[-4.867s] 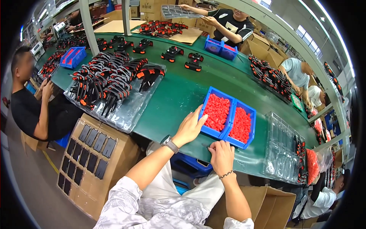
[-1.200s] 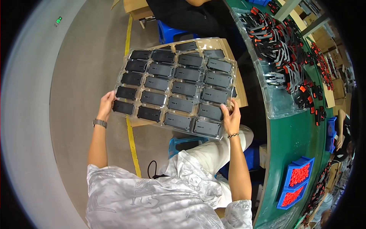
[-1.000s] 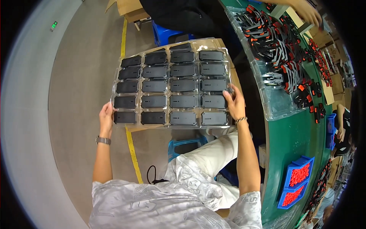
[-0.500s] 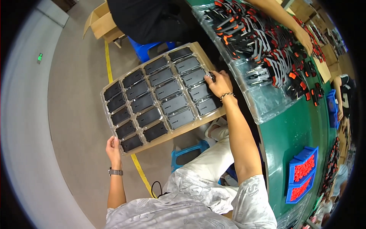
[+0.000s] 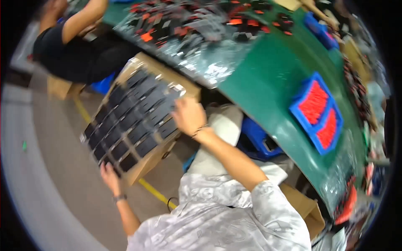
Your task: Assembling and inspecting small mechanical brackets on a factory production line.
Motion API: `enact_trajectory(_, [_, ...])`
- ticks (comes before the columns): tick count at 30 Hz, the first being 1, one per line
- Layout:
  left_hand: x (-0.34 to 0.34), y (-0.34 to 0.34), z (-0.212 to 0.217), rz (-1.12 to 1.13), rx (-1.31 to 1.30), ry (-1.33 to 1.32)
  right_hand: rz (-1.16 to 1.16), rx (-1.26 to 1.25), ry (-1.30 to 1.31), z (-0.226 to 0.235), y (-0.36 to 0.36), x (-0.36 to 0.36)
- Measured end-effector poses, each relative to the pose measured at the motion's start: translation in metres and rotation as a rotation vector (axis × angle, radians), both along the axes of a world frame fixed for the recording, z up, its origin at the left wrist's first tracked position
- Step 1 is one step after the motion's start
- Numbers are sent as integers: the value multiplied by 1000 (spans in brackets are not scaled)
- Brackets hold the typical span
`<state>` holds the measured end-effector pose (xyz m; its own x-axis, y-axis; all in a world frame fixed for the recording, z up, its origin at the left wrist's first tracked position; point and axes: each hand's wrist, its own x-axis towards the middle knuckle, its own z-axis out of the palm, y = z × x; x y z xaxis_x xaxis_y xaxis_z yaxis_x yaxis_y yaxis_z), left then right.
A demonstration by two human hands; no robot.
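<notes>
A clear plastic tray holds rows of flat black rectangular parts. It lies tilted over a cardboard box, left of the green table. At the tray's near left corner, my left hand has its fingers closed on the edge. My right hand, smeared by motion, grips the tray's right edge beside the end parts. Its fingertips are partly hidden, and the undersides of tray and box do not show.
Along the right runs a green table with a heap of black, grey and orange-red tools on plastic sheeting. Blue bins of red pieces stand on it. A co-worker in black sits beyond the tray. A blue stool is by my legs.
My view has swung right, so the table fills more of it. The tray now sits lower and further left in the picture, turned more steeply, with both hands still at its edges.
</notes>
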<state>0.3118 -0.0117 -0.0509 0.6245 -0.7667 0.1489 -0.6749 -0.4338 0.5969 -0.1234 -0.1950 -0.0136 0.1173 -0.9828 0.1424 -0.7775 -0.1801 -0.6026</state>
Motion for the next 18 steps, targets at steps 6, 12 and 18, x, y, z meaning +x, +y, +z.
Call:
enact_trajectory(6, [3, -7, -27, 327, 99, -549, -73, -45, -1, -53, 24, -9])
enact_trajectory(12, [42, 35, -39, 244, 29, 58, -67, -189, -24, -44, -19, 15])
enact_trajectory(18, [-32, 22, -16, 215, 0, 173, -166, -86, 147, -41, -79, 1])
